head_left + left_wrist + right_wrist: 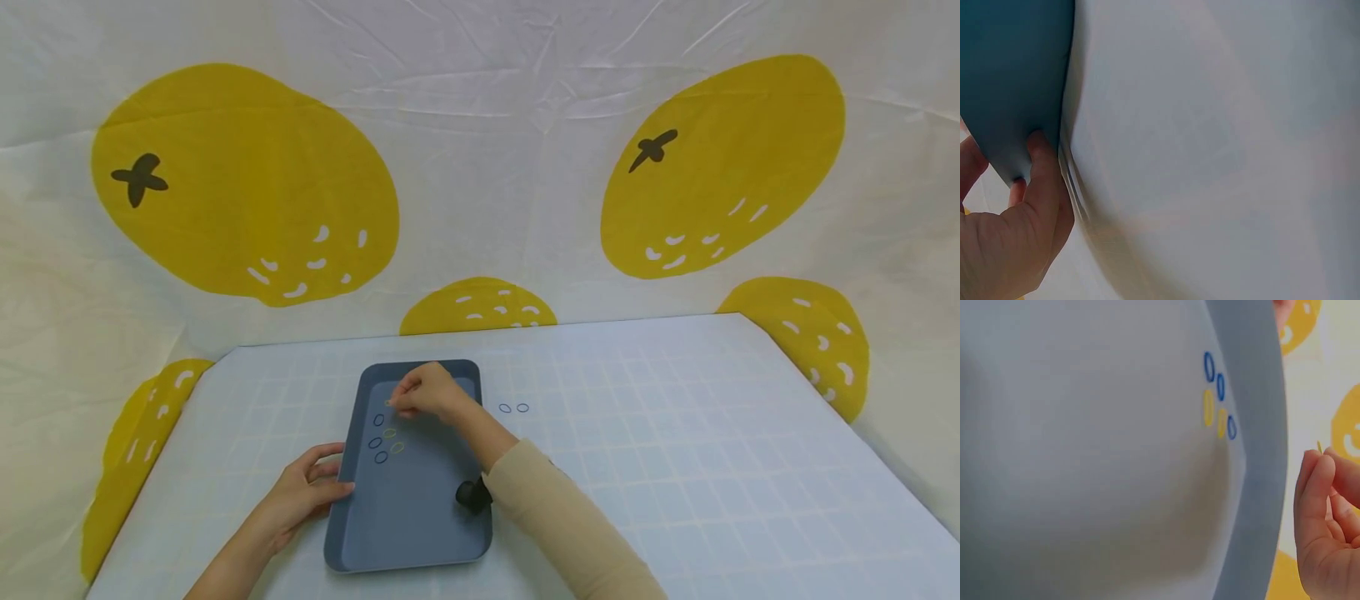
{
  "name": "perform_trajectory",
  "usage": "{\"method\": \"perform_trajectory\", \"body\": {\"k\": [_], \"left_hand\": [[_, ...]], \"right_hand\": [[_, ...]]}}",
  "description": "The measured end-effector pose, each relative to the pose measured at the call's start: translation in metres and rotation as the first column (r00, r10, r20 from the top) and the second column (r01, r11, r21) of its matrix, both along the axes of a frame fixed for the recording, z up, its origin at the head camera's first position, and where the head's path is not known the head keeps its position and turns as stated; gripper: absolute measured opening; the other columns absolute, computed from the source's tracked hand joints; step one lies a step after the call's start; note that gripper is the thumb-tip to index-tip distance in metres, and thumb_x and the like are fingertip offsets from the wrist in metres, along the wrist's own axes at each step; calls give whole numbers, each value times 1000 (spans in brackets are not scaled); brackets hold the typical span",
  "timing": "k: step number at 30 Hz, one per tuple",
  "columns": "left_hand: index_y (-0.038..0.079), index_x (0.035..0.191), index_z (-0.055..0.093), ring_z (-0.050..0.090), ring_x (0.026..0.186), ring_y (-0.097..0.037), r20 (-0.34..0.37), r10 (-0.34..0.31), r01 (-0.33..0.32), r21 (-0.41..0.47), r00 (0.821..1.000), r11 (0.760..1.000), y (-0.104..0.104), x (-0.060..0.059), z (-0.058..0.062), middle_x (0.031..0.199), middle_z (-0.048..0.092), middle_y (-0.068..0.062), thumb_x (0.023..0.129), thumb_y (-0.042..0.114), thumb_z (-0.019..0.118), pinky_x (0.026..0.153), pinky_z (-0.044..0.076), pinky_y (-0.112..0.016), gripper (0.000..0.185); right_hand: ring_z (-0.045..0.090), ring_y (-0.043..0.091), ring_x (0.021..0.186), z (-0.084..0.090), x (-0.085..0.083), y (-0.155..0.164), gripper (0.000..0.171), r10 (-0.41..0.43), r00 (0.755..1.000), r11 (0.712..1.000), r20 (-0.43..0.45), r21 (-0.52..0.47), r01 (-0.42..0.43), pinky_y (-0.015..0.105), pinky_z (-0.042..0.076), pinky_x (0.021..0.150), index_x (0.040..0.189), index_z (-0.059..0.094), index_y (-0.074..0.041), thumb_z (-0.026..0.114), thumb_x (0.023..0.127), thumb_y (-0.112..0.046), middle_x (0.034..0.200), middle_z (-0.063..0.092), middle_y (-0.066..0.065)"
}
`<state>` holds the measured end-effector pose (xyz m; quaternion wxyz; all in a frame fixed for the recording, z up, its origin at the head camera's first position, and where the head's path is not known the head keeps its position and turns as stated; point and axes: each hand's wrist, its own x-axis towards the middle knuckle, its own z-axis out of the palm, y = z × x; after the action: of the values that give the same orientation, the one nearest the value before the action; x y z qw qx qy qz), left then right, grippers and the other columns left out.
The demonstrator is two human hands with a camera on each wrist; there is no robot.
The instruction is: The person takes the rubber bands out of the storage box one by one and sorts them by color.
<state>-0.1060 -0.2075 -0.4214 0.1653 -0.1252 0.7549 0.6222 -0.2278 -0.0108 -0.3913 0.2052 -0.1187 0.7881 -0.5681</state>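
Note:
A blue-grey rectangular tray (420, 517) lies on the table. At its left edge my left hand (303, 492) holds the rim, thumb over the top. The left wrist view has that hand (1022, 219) against the tray's side (1016, 75). Over the tray's far left part, my right hand (427, 392) pinches a thin yellow rubber band (1319, 447) between thumb and fingertips, mostly hidden by them. Below that hand, blue rubber bands (375, 443) and yellow ones (397, 448) lie in a loose cluster on the tray floor, near its left wall.
Two more blue rubber bands (522, 408) lie side by side on the pale checked tablecloth (675, 433), right of the tray. A black device (472, 496) at the right wrist overlaps the tray's right edge. A white curtain (495, 183) with yellow fruit prints stands behind the table.

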Motion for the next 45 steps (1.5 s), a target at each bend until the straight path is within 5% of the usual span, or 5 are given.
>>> {"method": "perform_trajectory", "body": {"k": [7, 16, 34, 45], "left_hand": [[0, 138, 32, 61, 93, -21, 4, 7, -7, 4, 1000, 1000, 1, 1, 1, 122, 50, -24, 78, 2, 71, 73, 50, -36, 71], [-1, 138, 32, 61, 92, -21, 3, 11, -11, 7, 1000, 1000, 1, 1, 0, 121, 51, -24, 78, 2, 72, 72, 51, -36, 72], [0, 138, 33, 61, 91, -21, -2, 7, -7, 11, 1000, 1000, -2, 0, -1, 120, 53, -22, 78, 3, 72, 73, 50, -36, 72], [-2, 138, 32, 62, 91, -23, -10, 8, -8, 34, 1000, 999, -1, 0, -1, 121, 51, -24, 78, 0, 71, 75, 51, -38, 72]], "right_hand": [[67, 34, 76, 12, 5, -2, 9, 5, 997, 996, 71, -89, 1, 41, 54, 72, 86, 68, 8, 71, 79, 2, 74, 67, 14], [67, 26, 71, 19, 9, 3, 7, 45, 996, 990, 82, -135, -34, 45, 51, 78, 88, 68, 8, 67, 81, 5, 83, 68, 19], [65, 34, 89, 32, 14, 37, 18, 142, 990, 977, 11, -164, -139, 36, 53, 76, 100, 65, 9, 65, 84, 2, 96, 68, 19], [63, 39, 93, 30, 14, 70, 18, 162, 986, 979, -26, -121, -164, 42, 51, 81, 103, 64, 9, 62, 86, 2, 98, 68, 18]]}}
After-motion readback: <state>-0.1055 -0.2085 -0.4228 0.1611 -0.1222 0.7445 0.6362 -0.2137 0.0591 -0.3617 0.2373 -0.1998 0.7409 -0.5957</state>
